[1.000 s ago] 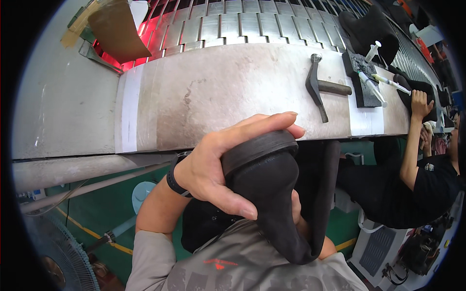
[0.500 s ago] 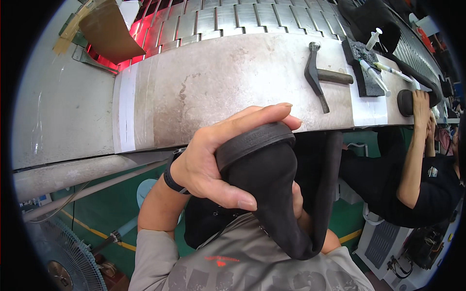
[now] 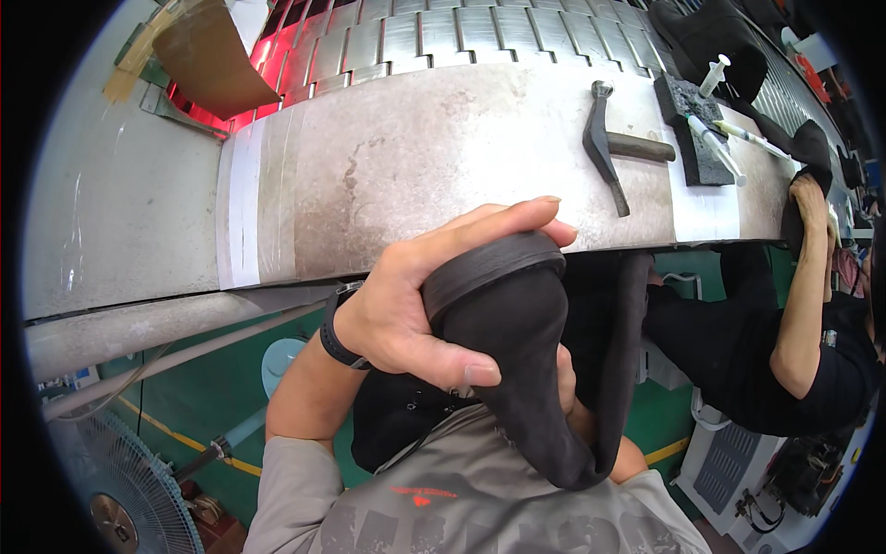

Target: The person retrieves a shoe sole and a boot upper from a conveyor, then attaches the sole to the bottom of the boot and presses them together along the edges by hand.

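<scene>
A tall black boot (image 3: 517, 355) is in front of my chest, its thick rubber sole edge raised toward the worktable. My left hand (image 3: 406, 305), with a dark band on the wrist, wraps the sole end. Its thumb presses the upper, and its fingers reach over the sole. Behind the boot, my right hand (image 3: 567, 377) grips it from the far side; only part of that hand shows. The boot's soft shaft folds at the bottom and rises along the right. On the worktable (image 3: 415, 157) lies a hammer (image 3: 604, 148) with a long curved metal head.
A dark foam block (image 3: 688, 115) with syringes (image 3: 715, 148) sits right of the hammer. Beyond the table runs a slatted metal conveyor (image 3: 443, 37), lit red under a brown flap (image 3: 208, 55). A co-worker (image 3: 784, 342) handles another black boot at right. A fan (image 3: 129, 489) stands lower left.
The boot's sole end and my left hand have shifted slightly right, with the grip unchanged. The co-worker's boot has been turned and moved, its sole no longer facing me.
</scene>
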`<state>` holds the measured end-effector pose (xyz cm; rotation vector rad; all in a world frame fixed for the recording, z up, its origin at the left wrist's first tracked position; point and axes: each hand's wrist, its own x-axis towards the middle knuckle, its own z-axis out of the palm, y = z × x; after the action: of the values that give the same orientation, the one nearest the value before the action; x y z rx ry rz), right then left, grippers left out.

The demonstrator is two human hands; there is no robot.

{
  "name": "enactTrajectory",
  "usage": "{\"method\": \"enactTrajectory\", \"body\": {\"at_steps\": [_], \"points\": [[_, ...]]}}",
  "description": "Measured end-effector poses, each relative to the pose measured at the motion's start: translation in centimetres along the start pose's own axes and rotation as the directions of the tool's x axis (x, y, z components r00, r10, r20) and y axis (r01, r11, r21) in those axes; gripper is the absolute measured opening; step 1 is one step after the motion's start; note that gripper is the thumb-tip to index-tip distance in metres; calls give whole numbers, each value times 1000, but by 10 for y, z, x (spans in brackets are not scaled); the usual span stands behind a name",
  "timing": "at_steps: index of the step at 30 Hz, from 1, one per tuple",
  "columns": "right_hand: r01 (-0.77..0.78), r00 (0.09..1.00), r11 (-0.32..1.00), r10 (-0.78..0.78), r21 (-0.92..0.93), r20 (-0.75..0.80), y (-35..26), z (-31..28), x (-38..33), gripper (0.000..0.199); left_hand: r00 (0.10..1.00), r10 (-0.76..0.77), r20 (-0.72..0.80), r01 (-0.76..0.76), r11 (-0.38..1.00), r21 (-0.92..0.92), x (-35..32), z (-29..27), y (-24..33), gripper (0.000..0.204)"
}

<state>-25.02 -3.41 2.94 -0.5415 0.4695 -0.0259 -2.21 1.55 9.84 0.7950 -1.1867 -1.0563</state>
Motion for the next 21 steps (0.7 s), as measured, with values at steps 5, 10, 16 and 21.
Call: {"method": "enactTrajectory", "body": {"at_steps": [5, 10, 16, 21], "points": [[17, 998, 997, -21, -70, -58, -4, 7, 0, 51, 1000, 18, -17, -17, 999, 44, 2, 1, 3, 114], [-116, 906, 888, -89, -445, -414, 11, 0, 3, 41, 995, -53, -87, 85, 906, 415, -1, -1, 20, 106], [10, 997, 936, 19, 351, -80, 22, -40, -3, 65, 956, -91, -280, 175, 940, 294, -1, 0, 28, 57], [-131, 975, 863, 200, 487, -93, 18, -50, -7, 61, 922, -238, -305, 283, 952, 114, 3, 6, 32, 48]]}}
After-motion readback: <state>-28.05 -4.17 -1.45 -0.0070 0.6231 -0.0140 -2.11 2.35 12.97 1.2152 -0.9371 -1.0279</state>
